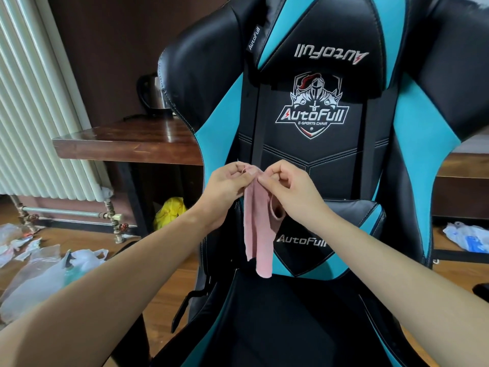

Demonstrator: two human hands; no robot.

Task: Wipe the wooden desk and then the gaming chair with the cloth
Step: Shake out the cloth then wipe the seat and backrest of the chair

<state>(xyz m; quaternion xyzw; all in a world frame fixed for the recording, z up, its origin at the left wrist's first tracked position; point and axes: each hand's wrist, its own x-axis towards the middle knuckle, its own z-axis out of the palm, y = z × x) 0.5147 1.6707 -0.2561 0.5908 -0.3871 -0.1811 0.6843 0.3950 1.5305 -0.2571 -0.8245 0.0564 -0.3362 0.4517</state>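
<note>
While both hands hold the pink cloth [258, 229] up at the centre of the frame, the step in hand looks like readying it for the gaming chair [325, 160], which fills the middle and right of the picture. The wooden desk [124, 144] lies at the left, behind the chair, and whether it is already wiped cannot be told from here.

The left hand [227, 182] pinches the cloth's top edge between thumb and forefinger, its other fingers curled in. The right hand [288, 186] pinches the same edge just beside it, so the two nearly touch. From that pinch the cloth hangs as a long narrow fold in front of the lower backrest, its end near the seat. Whether it brushes the chair is unclear.

The next move probably calls for bunching or folding the cloth into a pad in one hand, then pressing it flat against the backrest and sweeping it across.
</note>
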